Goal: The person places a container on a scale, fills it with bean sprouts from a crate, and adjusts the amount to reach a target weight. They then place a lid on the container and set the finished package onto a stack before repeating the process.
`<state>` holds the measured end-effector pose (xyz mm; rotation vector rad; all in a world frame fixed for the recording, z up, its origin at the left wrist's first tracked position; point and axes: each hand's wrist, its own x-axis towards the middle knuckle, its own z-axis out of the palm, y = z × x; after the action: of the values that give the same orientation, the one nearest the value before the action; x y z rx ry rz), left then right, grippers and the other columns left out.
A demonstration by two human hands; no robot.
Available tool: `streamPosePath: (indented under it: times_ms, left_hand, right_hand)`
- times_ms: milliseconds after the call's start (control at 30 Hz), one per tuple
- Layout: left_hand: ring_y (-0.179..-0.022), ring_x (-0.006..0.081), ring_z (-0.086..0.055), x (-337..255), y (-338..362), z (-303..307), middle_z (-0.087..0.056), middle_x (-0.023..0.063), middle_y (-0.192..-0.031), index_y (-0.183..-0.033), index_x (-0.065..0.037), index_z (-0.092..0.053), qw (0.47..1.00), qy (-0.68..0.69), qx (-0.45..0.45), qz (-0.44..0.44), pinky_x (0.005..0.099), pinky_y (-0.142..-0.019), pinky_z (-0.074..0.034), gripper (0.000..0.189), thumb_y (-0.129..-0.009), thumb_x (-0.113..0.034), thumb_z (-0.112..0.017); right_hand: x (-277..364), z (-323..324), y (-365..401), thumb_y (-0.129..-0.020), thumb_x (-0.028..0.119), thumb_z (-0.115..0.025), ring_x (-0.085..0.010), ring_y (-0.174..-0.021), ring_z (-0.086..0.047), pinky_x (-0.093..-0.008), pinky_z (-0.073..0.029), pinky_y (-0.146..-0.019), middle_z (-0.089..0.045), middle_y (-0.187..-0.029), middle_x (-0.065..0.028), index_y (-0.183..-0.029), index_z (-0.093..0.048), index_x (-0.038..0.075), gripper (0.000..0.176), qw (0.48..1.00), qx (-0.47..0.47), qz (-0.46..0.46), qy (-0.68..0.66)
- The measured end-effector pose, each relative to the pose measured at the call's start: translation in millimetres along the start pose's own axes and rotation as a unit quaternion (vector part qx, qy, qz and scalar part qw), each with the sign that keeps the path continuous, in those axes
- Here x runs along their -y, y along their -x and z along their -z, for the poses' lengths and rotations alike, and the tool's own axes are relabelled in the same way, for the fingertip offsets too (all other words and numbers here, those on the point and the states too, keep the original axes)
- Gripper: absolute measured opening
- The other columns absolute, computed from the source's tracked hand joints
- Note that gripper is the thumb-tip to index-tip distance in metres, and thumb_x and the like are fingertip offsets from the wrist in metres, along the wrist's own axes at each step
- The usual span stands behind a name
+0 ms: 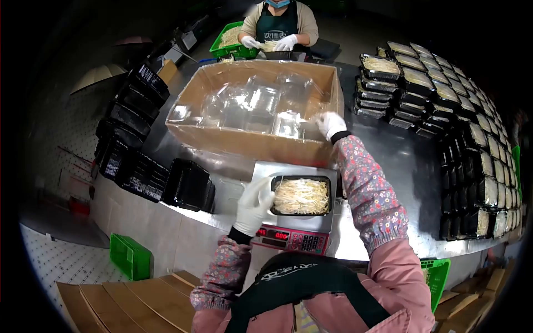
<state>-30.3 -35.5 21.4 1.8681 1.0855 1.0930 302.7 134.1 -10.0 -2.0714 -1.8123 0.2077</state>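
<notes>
A black tray of bean sprouts point(302, 196) rests on the flat plate of a digital scale point(315, 242) with a lit red display. At the tray's left end, my white-gloved left hand point(252, 206) has its fingers and thumb closed at the rim. My right hand point(332, 125), also gloved, reaches over the right wall of a large cardboard box point(250, 139). Its fingers are bent inward close to the clear plastic lids point(261, 102) heaped inside; what they hold, if anything, I cannot make out.
Stacked black trays point(189, 186) line the table's left side. Many filled packs point(416, 80) are piled along the right. Across the table, a co-worker point(277, 25) in white gloves handles sprouts beside a green crate point(236, 51). Another green crate point(130, 256) stands lower left.
</notes>
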Motion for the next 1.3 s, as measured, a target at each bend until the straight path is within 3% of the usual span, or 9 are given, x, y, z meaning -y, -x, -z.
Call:
streamPosePath:
  times_ms: [167, 300, 367, 500, 567, 667, 833, 900, 1300]
  left_hand:
    - [-0.096, 0.0177, -0.063, -0.8, -4.6, 42.0, -0.063, 0.0153, -0.114, -0.132, 0.001, -0.052, 0.927, 0.324, -0.033, 0.185, 0.0266, -0.076, -0.052, 0.061, -0.102, -0.050, -0.038]
    - [-0.078, 0.0156, -0.061, -29.4, -39.3, 55.6, -0.062, 0.0196, -0.113, -0.145, 0.003, -0.031, 0.791, 0.546, 0.078, 0.263, 0.0205, -0.046, -0.043, 0.096, -0.091, -0.076, -0.025]
    - [-0.074, 0.0136, -0.060, -35.4, -45.9, 55.4, -0.063, 0.0168, -0.111, -0.147, 0.004, -0.026, 0.757, 0.585, 0.145, 0.254, 0.0196, -0.046, -0.042, 0.086, -0.096, -0.064, -0.036]
    - [-0.071, 0.0124, -0.062, -42.2, -26.5, 25.3, -0.067, 0.0124, -0.108, -0.145, 0.003, -0.034, 0.921, 0.340, 0.080, 0.173, 0.0203, -0.054, -0.047, 0.060, -0.094, -0.020, -0.057]
    - [-0.078, 0.0156, -0.066, -32.3, -6.1, 3.0, -0.067, 0.0148, -0.107, -0.142, 0.005, -0.036, 0.907, 0.391, 0.068, 0.138, 0.0218, -0.058, -0.051, 0.057, -0.094, -0.014, -0.058]
    - [-0.090, 0.0183, -0.068, 10.5, 7.2, -17.2, -0.067, 0.0167, -0.109, -0.135, 0.006, -0.046, 0.912, 0.358, 0.098, 0.176, 0.0236, -0.060, -0.055, 0.043, -0.096, -0.010, -0.055]
    - [-0.103, 0.0267, -0.065, 67.7, -32.0, -58.1, -0.069, 0.0172, -0.108, -0.116, 0.000, -0.065, 0.989, 0.143, -0.011, 0.026, 0.0338, -0.094, -0.048, 0.027, -0.094, -0.015, -0.059]
    - [-0.099, 0.0338, -0.064, 58.2, -35.0, -49.9, -0.068, 0.0181, -0.105, -0.116, -0.005, -0.066, 0.970, -0.220, -0.045, -0.094, 0.0384, -0.092, -0.048, 0.028, -0.094, -0.019, -0.056]
    - [-0.094, 0.0306, -0.065, 145.7, -21.0, -58.7, -0.069, 0.0200, -0.099, -0.110, 0.000, -0.067, 1.000, -0.001, 0.023, 0.013, 0.0365, -0.086, -0.049, 0.029, -0.095, -0.021, -0.055]
  right_hand:
    - [18.9, 82.3, 29.2, -0.095, 0.022, -0.057, -0.0274, -0.098, -0.061, -0.0352, -0.047, -0.089, -0.067, -0.098, -0.0110, -0.097, -0.068, 0.007, 0.019, 0.935, -0.208, 0.162, -0.236]
    - [87.0, 176.4, 137.3, -0.099, 0.014, -0.050, -0.0258, -0.119, -0.054, -0.0371, -0.043, -0.101, -0.055, -0.132, -0.0148, -0.107, -0.069, 0.004, 0.023, 0.843, -0.014, 0.416, -0.340]
    - [91.3, 173.0, 171.8, -0.096, 0.016, -0.054, -0.0286, -0.127, -0.048, -0.0432, -0.036, -0.107, -0.055, -0.135, -0.0139, -0.106, -0.071, 0.006, 0.022, 0.803, 0.139, 0.355, -0.459]
    - [54.0, 125.8, 204.1, -0.097, 0.016, -0.055, -0.0262, -0.131, -0.046, -0.0394, -0.036, -0.108, -0.059, -0.131, -0.0156, -0.120, -0.066, 0.006, 0.028, 0.818, 0.136, 0.233, -0.508]
    - [52.8, 111.3, 234.3, -0.097, 0.011, -0.053, -0.0154, -0.109, -0.059, -0.0306, -0.047, -0.093, -0.061, -0.128, -0.0097, -0.141, -0.047, 0.006, 0.044, 0.796, 0.181, -0.053, -0.575]
    - [23.2, 33.9, 246.5, -0.097, 0.015, -0.053, -0.0115, -0.087, -0.062, -0.0297, -0.050, -0.076, -0.067, -0.112, -0.0053, -0.142, -0.044, 0.007, 0.047, 0.848, 0.036, -0.028, -0.529]
    - [19.8, 0.2, 220.8, -0.096, 0.032, -0.050, -0.0348, -0.081, -0.066, -0.0433, -0.052, -0.074, -0.069, -0.088, -0.0170, -0.110, -0.066, 0.009, 0.031, 0.987, -0.107, 0.006, -0.117]
    - [24.8, 1.3, 208.3, -0.098, 0.037, -0.046, -0.0343, -0.082, -0.066, -0.0455, -0.052, -0.073, -0.069, -0.086, -0.0165, -0.100, -0.066, 0.010, 0.034, 1.000, 0.011, -0.029, -0.002]
    - [-19.4, -71.9, 201.7, -0.096, 0.037, -0.055, -0.0240, -0.082, -0.064, -0.0373, -0.050, -0.070, -0.068, -0.087, -0.0105, -0.103, -0.064, 0.002, 0.037, 0.929, 0.013, -0.069, -0.362]
